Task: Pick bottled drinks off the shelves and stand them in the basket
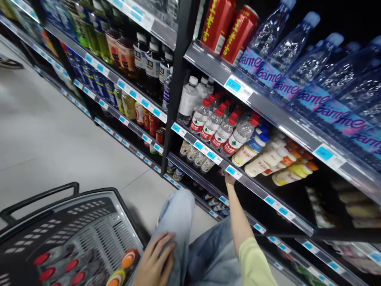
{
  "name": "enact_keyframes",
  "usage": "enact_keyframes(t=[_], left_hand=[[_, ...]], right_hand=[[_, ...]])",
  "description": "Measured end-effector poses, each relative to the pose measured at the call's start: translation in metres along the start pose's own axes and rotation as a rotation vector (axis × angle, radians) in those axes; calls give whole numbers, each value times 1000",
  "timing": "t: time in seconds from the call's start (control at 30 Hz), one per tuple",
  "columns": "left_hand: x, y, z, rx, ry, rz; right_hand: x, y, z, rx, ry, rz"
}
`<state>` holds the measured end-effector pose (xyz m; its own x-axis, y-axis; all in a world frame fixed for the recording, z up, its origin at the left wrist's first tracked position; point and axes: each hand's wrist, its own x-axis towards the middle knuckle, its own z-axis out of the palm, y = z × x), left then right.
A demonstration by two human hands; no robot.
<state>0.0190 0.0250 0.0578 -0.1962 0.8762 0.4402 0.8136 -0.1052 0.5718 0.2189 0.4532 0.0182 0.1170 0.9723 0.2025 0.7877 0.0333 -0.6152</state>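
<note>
My left hand rests on my thigh in light blue jeans, its fingers stretched out and holding nothing. My right arm reaches to the shelves, and my right hand is at the dark gap beneath a price strip. Its fingers are hidden, so I cannot tell what they touch. Something small and reddish shows just left of it. Cans with pale labels stand on that lower level. Above are red-capped water bottles and a blue-capped milk-drink bottle.
A grey shopping basket stands at lower left, with red-capped bottles and orange-capped bottles inside. Large blue water bottles and red cans fill the upper shelf. More drinks shelves run left along the pale floor.
</note>
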Motion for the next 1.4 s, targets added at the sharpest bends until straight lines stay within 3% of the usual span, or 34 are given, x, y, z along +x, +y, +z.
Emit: enact_keyframes(t=[0.2,0.37,0.53,0.67,0.77,0.87,1.0,1.07,1.13,1.23,1.4], left_hand=[[-5,4,2,9,-2,2],[-10,16,2,-36,-30,-24],[-12,57,12,-397,-76,-158],[-25,83,22,-751,-109,-318],[-34,80,25,-882,-106,-403],[-37,67,25,-1041,-123,-482],[-37,60,26,-1406,-411,-592],[-38,61,27,-1535,-574,-604],[-40,63,28,-1555,-666,-605],[-39,65,27,-1512,-708,-597],[-30,75,23,-1411,-607,-505]], right_hand=[[-87,16,-48,86,232,237],[-162,9,-113,202,284,216],[-225,-28,-177,344,278,189],[-271,-74,-206,622,156,204],[-299,-99,-210,723,106,197],[-317,-108,-204,740,66,180],[-331,-111,-194,1053,-182,256],[-336,-113,-188,1247,-243,344],[-341,-114,-185,1372,-203,432],[-342,-112,-183,1430,-99,516],[-332,-97,-189,1400,30,643]])
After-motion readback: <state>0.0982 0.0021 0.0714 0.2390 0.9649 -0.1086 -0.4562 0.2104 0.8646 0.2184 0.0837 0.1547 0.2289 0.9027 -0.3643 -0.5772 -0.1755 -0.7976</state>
